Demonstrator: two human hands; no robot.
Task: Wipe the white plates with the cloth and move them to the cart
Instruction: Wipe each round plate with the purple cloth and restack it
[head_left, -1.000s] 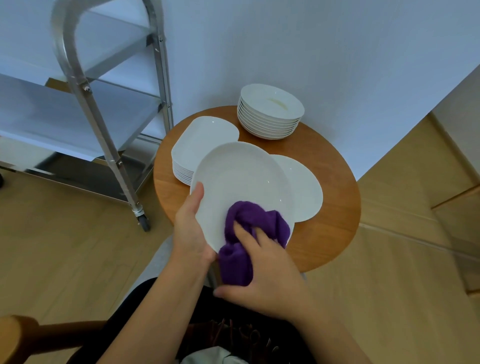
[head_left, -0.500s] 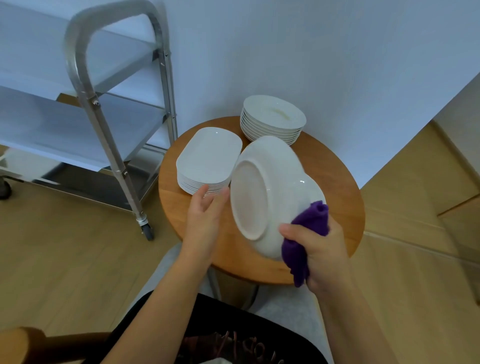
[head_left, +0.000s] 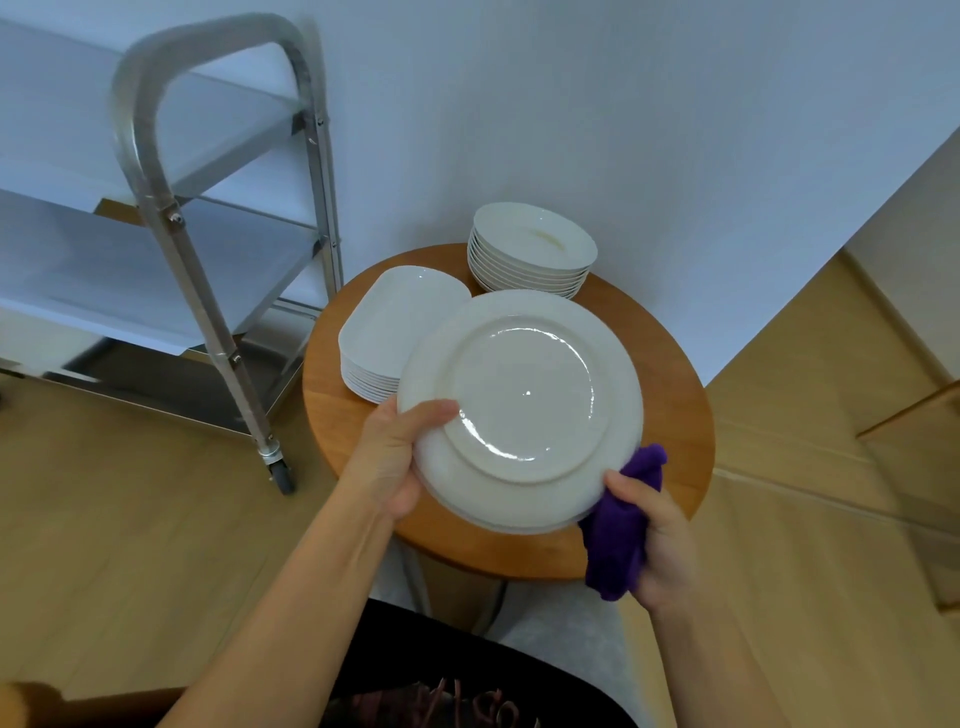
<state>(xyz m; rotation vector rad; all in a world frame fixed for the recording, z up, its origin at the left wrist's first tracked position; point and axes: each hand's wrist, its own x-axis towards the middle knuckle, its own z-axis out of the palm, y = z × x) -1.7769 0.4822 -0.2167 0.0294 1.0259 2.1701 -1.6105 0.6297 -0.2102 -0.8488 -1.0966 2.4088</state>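
Head view: since a second ago the plate (head_left: 524, 405) has been flipped from face-up to underside-up, so the back is presumably due for wiping next. It is held above the round table (head_left: 670, 374). The left hand (head_left: 395, 462) grips its left rim, thumb on top. The right hand (head_left: 654, 535) clutches the purple cloth (head_left: 618, 530) at the lower right rim. The cart (head_left: 171, 208) stands to the left.

On the worktop (head_left: 670, 364), the bowl stack (head_left: 530, 254) sits behind the held plate (head_left: 519, 410), the oblong plate stack (head_left: 389, 322) left; the cart (head_left: 171, 218) stands further left.
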